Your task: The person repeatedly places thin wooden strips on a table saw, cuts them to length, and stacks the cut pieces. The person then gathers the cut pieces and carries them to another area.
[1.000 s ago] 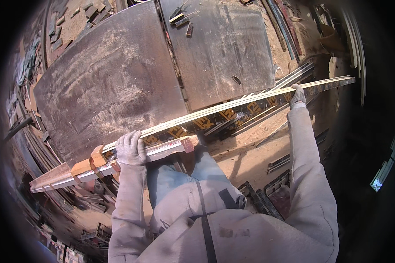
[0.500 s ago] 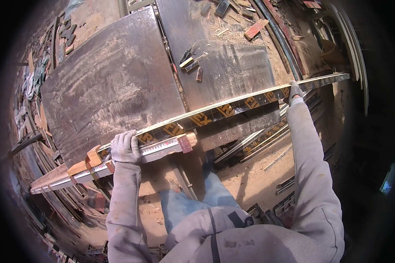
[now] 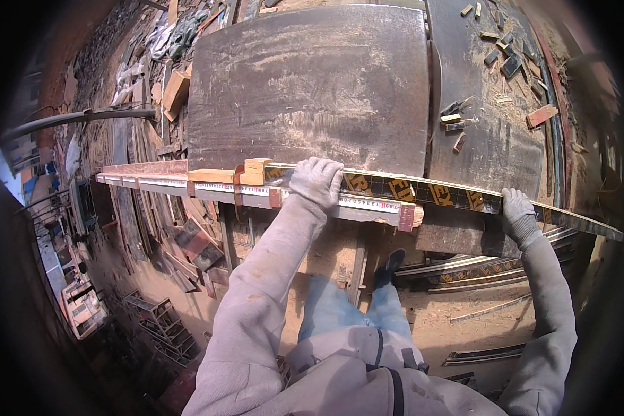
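Observation:
A long plywood strip (image 3: 423,189) with a black face and yellow print stands on edge, running left to right along the near side of a worn metal-looking tabletop (image 3: 312,83). My left hand (image 3: 317,182), in a pale grey glove, is closed over the strip near its left end. My gloved right hand (image 3: 518,208) is wrapped over the strip toward its right end. At its left end the strip meets a small wooden block (image 3: 255,171). Below my left hand, a beam (image 3: 367,206) carries a measuring tape along its edge.
Short wood offcuts (image 3: 512,64) and sawdust lie on the second tabletop section at right. Long strips (image 3: 478,274) are stacked under its near edge. A dark curved pipe or hose (image 3: 83,116) reaches in from the left. Timber and scraps cover the ground there.
The view has turned toward the left, so the table and strip appear farther right and more of the left ground shows. Both hands remain on the strip.

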Motion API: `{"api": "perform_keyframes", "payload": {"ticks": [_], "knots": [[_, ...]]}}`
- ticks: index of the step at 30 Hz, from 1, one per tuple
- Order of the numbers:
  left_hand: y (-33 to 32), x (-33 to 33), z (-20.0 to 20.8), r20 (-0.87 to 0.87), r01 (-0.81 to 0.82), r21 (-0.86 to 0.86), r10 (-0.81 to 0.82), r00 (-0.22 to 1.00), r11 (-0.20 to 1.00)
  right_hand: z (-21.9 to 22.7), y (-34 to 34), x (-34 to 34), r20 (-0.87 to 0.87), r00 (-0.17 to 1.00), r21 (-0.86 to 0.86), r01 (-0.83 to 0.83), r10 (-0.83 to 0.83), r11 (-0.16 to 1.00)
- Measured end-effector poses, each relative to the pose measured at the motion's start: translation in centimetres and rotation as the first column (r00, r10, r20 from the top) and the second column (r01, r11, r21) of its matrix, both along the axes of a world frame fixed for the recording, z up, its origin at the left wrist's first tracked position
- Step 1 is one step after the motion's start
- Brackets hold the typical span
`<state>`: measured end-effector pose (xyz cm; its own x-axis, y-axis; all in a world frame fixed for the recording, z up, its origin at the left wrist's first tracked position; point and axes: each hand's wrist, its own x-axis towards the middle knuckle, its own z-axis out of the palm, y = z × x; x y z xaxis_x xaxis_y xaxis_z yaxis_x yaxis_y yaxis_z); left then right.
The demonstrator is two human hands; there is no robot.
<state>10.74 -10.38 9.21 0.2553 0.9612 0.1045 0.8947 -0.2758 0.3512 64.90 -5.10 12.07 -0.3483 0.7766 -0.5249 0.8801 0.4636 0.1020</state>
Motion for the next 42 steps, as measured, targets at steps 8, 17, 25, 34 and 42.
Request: {"api": "perform_keyframes", "payload": {"ticks": [8, 17, 25, 34, 42], "knots": [[0.1, -0.2, 1.4, 0.015, 0.046, 0.004, -0.046, 0.999, 0.999, 0.2, 0.4, -3.0, 0.097, 0.989, -0.042, -0.11, 0.114, 0.993], [1.6, -2.4, 0.3, 0.011, 0.02, -0.073, -0.02, 1.0, 0.997, -0.2, 1.0, -7.1, 0.101, 0.995, -0.016, 0.016, -0.014, 1.0], [1.8, -2.9, -0.2, 0.007, 0.007, -0.091, -0.007, 1.0, 0.996, -0.6, 1.8, -8.4, 0.039, 0.999, -0.057, 0.035, -0.033, 0.998], [2.7, -3.0, -0.8, -0.007, 0.032, -0.01, -0.032, 0.999, 0.999, -0.1, 2.4, -8.8, 0.071, 0.996, -0.024, 0.046, -0.044, 0.999], [3.9, -3.2, 0.4, 0.034, 0.044, -0.007, -0.044, 0.998, 0.999, 1.4, 3.5, -9.2, 0.108, 0.992, -0.079, 0.067, -0.058, 0.995]]}}
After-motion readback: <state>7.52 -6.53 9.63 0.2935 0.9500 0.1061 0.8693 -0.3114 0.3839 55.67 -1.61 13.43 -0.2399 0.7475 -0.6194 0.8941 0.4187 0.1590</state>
